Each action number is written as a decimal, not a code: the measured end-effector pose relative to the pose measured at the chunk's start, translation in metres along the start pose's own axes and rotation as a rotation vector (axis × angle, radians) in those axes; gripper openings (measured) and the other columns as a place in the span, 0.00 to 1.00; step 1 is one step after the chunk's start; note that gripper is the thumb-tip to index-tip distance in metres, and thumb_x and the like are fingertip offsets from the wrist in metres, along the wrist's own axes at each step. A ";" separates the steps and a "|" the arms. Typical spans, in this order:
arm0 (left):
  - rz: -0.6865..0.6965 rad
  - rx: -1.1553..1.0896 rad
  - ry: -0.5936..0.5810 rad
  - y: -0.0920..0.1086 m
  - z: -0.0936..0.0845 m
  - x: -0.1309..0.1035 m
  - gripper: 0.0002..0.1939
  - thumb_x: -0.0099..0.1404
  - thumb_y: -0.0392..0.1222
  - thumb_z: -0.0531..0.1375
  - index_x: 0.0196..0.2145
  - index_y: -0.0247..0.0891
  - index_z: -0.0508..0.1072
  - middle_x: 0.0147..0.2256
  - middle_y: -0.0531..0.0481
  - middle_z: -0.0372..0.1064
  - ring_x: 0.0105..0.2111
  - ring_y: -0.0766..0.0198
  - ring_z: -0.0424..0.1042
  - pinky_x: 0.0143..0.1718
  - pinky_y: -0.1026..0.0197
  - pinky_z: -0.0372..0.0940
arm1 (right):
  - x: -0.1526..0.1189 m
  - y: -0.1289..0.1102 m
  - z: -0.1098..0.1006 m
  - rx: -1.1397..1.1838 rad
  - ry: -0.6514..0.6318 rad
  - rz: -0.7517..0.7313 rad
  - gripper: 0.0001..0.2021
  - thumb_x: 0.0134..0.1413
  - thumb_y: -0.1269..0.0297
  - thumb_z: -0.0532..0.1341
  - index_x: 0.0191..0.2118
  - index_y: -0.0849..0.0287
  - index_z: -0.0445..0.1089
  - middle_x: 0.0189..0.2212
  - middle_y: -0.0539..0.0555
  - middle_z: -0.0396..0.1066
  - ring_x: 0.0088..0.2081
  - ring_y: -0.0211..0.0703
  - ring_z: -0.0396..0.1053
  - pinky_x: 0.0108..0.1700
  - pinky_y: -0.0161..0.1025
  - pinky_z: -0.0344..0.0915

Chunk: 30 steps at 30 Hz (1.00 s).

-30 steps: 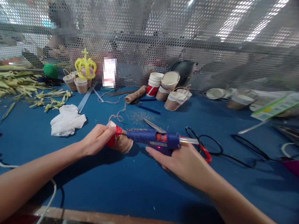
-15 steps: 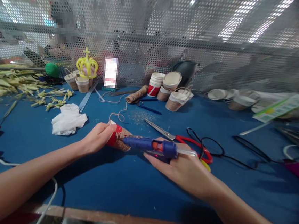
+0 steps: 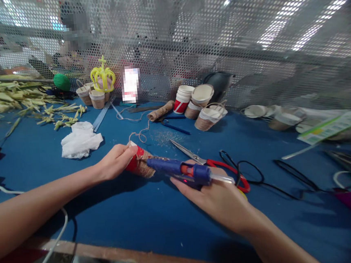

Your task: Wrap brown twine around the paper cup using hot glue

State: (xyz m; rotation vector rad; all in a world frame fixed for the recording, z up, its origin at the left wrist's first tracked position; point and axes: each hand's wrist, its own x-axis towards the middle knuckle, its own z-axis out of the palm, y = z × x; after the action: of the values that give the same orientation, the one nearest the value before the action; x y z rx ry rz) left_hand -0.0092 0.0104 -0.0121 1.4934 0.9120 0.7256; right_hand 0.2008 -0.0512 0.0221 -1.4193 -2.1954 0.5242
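Note:
My left hand (image 3: 119, 159) is closed on a red paper cup (image 3: 134, 161) that lies tilted over the table, its right part wound with brown twine (image 3: 144, 167). In my right hand (image 3: 214, 191) is a blue hot glue gun (image 3: 178, 168) with an orange part, a small red light and a clear glue stick out the back. The gun's nozzle points left at the twine, close to it; whether they touch I cannot tell. A loose strand of twine (image 3: 139, 135) runs from the cup back to a twine roll (image 3: 160, 110).
Red-handled scissors (image 3: 192, 152) lie beside my right hand, near a black cord (image 3: 253, 174). Behind stand several cups (image 3: 208, 118), some twine-wrapped. A crumpled white cloth (image 3: 81, 140), a yellow crown (image 3: 103, 78) and husk strips (image 3: 9, 95) are at left. A perforated metal screen (image 3: 155, 39) closes the back.
The glue gun and my right hand have shifted slightly right, drawing the nozzle a little along the twine toward the cup's right end. My left hand keeps its hold on the cup.

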 end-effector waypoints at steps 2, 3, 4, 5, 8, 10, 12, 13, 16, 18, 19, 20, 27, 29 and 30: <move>0.011 -0.027 -0.036 0.000 0.000 0.000 0.23 0.62 0.47 0.45 0.34 0.30 0.74 0.31 0.46 0.73 0.31 0.63 0.69 0.35 0.63 0.62 | 0.001 -0.001 0.000 -0.007 0.011 -0.020 0.06 0.50 0.64 0.55 0.26 0.58 0.64 0.21 0.50 0.66 0.23 0.38 0.65 0.23 0.33 0.61; 0.016 -0.017 -0.034 0.000 0.000 0.000 0.23 0.63 0.47 0.44 0.34 0.31 0.74 0.30 0.46 0.72 0.30 0.63 0.69 0.35 0.63 0.62 | 0.001 -0.002 -0.001 -0.006 0.016 -0.028 0.06 0.50 0.64 0.55 0.26 0.58 0.64 0.21 0.50 0.67 0.23 0.38 0.65 0.23 0.33 0.61; 0.020 0.018 -0.016 0.000 0.000 -0.001 0.23 0.62 0.47 0.44 0.34 0.31 0.74 0.29 0.47 0.72 0.29 0.64 0.68 0.33 0.64 0.61 | 0.002 -0.003 -0.002 -0.005 0.019 -0.033 0.06 0.50 0.64 0.54 0.26 0.57 0.65 0.21 0.50 0.67 0.23 0.38 0.64 0.23 0.34 0.61; 0.026 0.066 0.008 0.000 0.000 -0.001 0.23 0.62 0.48 0.45 0.33 0.30 0.74 0.27 0.48 0.71 0.27 0.65 0.66 0.31 0.65 0.60 | 0.002 -0.004 -0.003 -0.010 0.024 -0.035 0.07 0.50 0.64 0.54 0.26 0.57 0.66 0.21 0.50 0.67 0.22 0.37 0.64 0.23 0.34 0.61; 0.043 0.213 0.056 0.001 -0.001 -0.002 0.23 0.62 0.48 0.44 0.30 0.29 0.73 0.23 0.51 0.66 0.23 0.68 0.59 0.25 0.67 0.56 | 0.004 -0.003 -0.006 -0.070 0.053 -0.052 0.08 0.49 0.64 0.53 0.27 0.57 0.69 0.18 0.51 0.66 0.19 0.37 0.62 0.22 0.34 0.59; 0.056 0.290 0.066 0.000 -0.001 -0.002 0.23 0.62 0.48 0.43 0.26 0.29 0.71 0.20 0.53 0.60 0.21 0.70 0.54 0.22 0.68 0.52 | 0.005 0.001 -0.008 -0.113 0.058 -0.087 0.08 0.48 0.64 0.54 0.28 0.57 0.71 0.14 0.50 0.63 0.18 0.37 0.61 0.22 0.34 0.58; 0.068 0.356 0.084 -0.001 -0.002 -0.002 0.24 0.61 0.49 0.43 0.21 0.30 0.67 0.17 0.55 0.52 0.20 0.71 0.49 0.19 0.68 0.47 | 0.005 0.007 -0.008 -0.152 0.041 -0.136 0.09 0.46 0.65 0.55 0.30 0.57 0.72 0.12 0.49 0.61 0.18 0.38 0.60 0.22 0.34 0.56; 0.072 0.382 0.090 -0.002 -0.002 -0.002 0.24 0.61 0.49 0.43 0.19 0.31 0.64 0.17 0.56 0.49 0.19 0.71 0.47 0.19 0.67 0.45 | 0.006 0.009 -0.008 -0.168 0.033 -0.155 0.10 0.46 0.65 0.55 0.31 0.57 0.73 0.12 0.48 0.60 0.18 0.38 0.60 0.22 0.35 0.56; 0.074 0.416 0.093 -0.003 -0.003 -0.002 0.22 0.61 0.50 0.42 0.16 0.34 0.58 0.17 0.57 0.45 0.19 0.72 0.45 0.18 0.67 0.43 | 0.007 0.011 -0.007 -0.159 0.045 -0.132 0.10 0.47 0.64 0.54 0.31 0.58 0.72 0.12 0.49 0.62 0.18 0.39 0.61 0.23 0.36 0.57; 0.073 0.425 0.087 -0.002 -0.002 -0.002 0.21 0.61 0.49 0.42 0.16 0.35 0.56 0.17 0.57 0.45 0.19 0.71 0.45 0.18 0.67 0.44 | 0.008 0.010 -0.006 -0.113 0.063 -0.079 0.09 0.48 0.63 0.55 0.29 0.57 0.71 0.13 0.49 0.63 0.20 0.40 0.63 0.24 0.36 0.60; 0.073 0.428 0.085 -0.001 -0.002 -0.002 0.21 0.61 0.49 0.42 0.16 0.35 0.56 0.17 0.57 0.45 0.19 0.71 0.46 0.19 0.67 0.44 | 0.009 0.010 -0.005 -0.097 0.072 -0.057 0.09 0.48 0.62 0.55 0.27 0.57 0.71 0.13 0.49 0.64 0.20 0.40 0.64 0.24 0.36 0.60; 0.072 0.430 0.083 0.000 -0.002 -0.002 0.21 0.61 0.49 0.42 0.16 0.35 0.55 0.17 0.57 0.45 0.19 0.71 0.46 0.19 0.67 0.44 | 0.009 0.009 -0.004 -0.086 0.069 -0.042 0.09 0.48 0.62 0.55 0.25 0.57 0.70 0.13 0.48 0.64 0.20 0.39 0.64 0.24 0.36 0.61; 0.087 0.425 0.087 0.000 -0.002 -0.004 0.21 0.61 0.49 0.41 0.16 0.36 0.54 0.17 0.56 0.46 0.19 0.71 0.46 0.18 0.67 0.45 | 0.012 0.009 0.000 -0.022 0.050 0.036 0.15 0.49 0.61 0.56 0.15 0.56 0.61 0.09 0.46 0.61 0.14 0.35 0.61 0.21 0.34 0.62; 0.093 0.425 0.090 -0.002 -0.002 -0.004 0.21 0.61 0.49 0.41 0.16 0.36 0.55 0.17 0.56 0.46 0.19 0.72 0.46 0.18 0.67 0.45 | 0.014 0.009 0.000 0.011 0.045 0.082 0.15 0.49 0.61 0.56 0.15 0.57 0.59 0.09 0.46 0.61 0.14 0.35 0.61 0.20 0.34 0.63; 0.095 0.426 0.090 -0.002 -0.002 -0.004 0.21 0.61 0.49 0.42 0.15 0.36 0.54 0.17 0.56 0.46 0.19 0.72 0.46 0.18 0.67 0.45 | 0.015 0.008 0.000 0.025 0.038 0.104 0.15 0.49 0.61 0.56 0.15 0.57 0.59 0.09 0.47 0.62 0.14 0.35 0.62 0.20 0.34 0.63</move>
State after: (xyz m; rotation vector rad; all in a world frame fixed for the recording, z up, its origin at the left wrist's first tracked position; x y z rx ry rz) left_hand -0.0129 0.0083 -0.0138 1.9002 1.1185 0.6999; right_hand 0.2016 -0.0343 0.0202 -1.5242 -2.0869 0.5543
